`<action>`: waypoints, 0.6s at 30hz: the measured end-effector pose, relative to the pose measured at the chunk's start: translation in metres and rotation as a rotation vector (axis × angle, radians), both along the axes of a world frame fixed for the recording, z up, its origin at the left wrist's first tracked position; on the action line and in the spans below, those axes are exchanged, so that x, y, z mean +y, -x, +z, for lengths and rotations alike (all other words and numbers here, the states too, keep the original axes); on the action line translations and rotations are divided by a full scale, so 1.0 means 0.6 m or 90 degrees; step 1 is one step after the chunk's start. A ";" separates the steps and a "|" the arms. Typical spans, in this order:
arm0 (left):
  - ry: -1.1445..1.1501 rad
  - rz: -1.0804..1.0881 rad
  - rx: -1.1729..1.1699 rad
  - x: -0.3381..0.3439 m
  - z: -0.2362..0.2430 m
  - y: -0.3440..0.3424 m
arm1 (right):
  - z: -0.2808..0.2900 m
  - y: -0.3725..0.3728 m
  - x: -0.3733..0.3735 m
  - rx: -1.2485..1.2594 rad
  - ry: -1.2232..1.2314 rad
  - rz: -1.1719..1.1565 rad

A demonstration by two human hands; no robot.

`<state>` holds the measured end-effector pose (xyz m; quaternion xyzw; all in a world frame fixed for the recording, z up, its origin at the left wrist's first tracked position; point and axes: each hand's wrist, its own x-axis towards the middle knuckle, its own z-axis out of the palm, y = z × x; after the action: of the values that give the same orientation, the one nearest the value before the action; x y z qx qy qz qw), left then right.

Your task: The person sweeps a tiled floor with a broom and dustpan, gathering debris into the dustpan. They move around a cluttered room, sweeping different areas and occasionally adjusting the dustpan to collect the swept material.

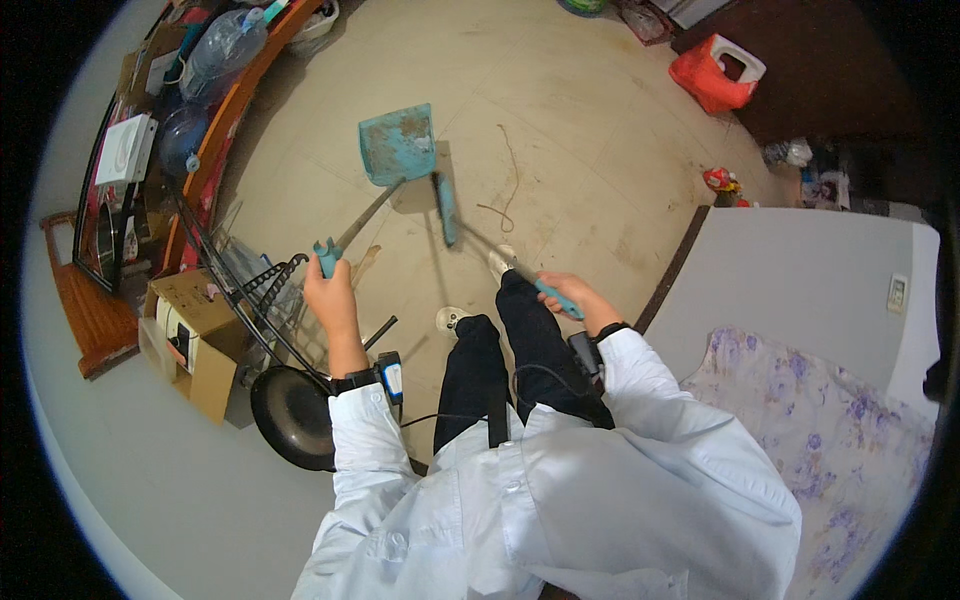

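One blue dustpan (pixel 398 140) is held by its handle in the left grip (pixel 336 295), its dirt-smeared scoop extended ahead over the floor (pixel 585 130). One blue brush (pixel 447 215) is held in the right grip (pixel 580 297), closed around the handle; its head is placed just beside the scoop's lower right corner. One thin string (pixel 516 170) is seen right of the brush. Two shoes (pixel 503 260) and one dark round pan (pixel 288 413) are seen nearer the body.

The right hand (pixel 572 292) can pass above the floor (pixel 610 135) toward one o'clock; at three o'clock, the grey panel (pixel 790 300) obstructs.
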<state>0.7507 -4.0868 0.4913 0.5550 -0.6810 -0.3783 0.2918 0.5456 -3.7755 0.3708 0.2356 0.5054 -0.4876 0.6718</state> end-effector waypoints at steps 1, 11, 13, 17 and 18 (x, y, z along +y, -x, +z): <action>-0.019 0.001 -0.013 0.005 0.005 0.006 | -0.003 -0.020 -0.002 0.007 0.011 0.036; -0.014 -0.063 0.002 0.058 0.036 0.050 | -0.112 0.044 0.080 -0.131 -0.023 -0.043; -0.017 -0.069 0.007 0.075 0.038 0.056 | -0.107 0.114 0.110 -0.089 -0.029 -0.046; 0.030 -0.052 -0.034 0.131 0.043 0.080 | -0.075 0.225 0.143 0.058 -0.106 0.017; 0.037 -0.031 -0.003 0.147 0.043 0.091 | -0.069 0.245 0.144 0.085 -0.121 0.033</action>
<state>0.6960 -3.9989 0.5172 0.5304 -0.7059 -0.3639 0.2966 0.3985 -3.6893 0.3294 0.2521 0.5991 -0.4343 0.6236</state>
